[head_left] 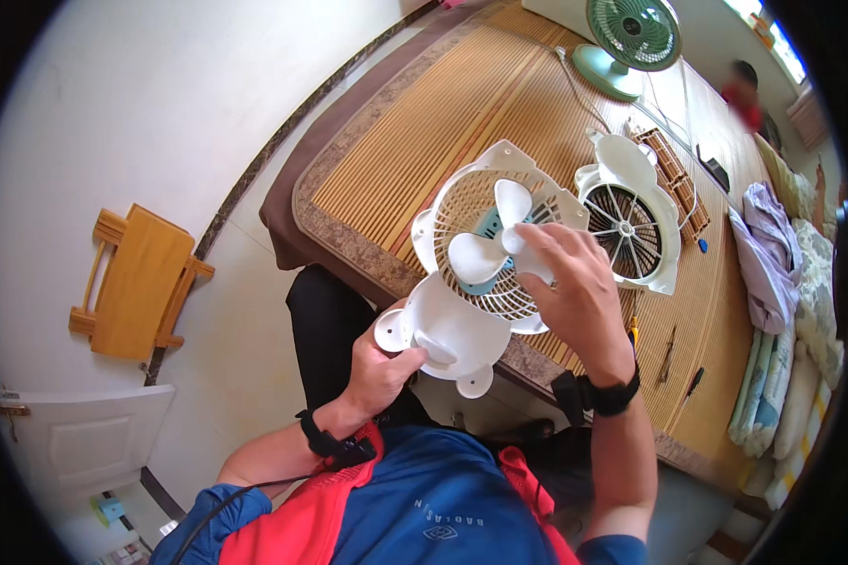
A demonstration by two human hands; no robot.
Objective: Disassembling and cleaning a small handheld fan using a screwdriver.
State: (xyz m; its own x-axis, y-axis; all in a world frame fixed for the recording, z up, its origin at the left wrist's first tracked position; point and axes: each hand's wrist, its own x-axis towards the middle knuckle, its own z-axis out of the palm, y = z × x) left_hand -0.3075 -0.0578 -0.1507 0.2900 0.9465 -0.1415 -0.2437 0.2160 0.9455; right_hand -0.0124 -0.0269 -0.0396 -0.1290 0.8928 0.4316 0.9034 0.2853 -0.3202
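Observation:
My left hand (379, 369) grips the white animal-shaped fan housing (462, 325) by its near end, thumb on top beside a rounded raised part. The housing tilts over the edge of the mat-covered bed. Inside its round grille (457, 202) sits a white fan blade (476, 256) with a blue-green part (488, 226) behind it. My right hand (579, 287) is curled over the right side of the blade, fingertips at the hub and thumb below. The palm hides one blade wing. To the right lies a matching white housing half (667, 231) with dark round vents.
A green desk fan (631, 42) stands at the far end of the bamboo mat (386, 179). Tools, including a screwdriver (633, 331) and pliers (667, 356), lie to the right. Folded cloth (768, 254) lines the right edge. A wooden stool (146, 282) is on the left. Another person is far right.

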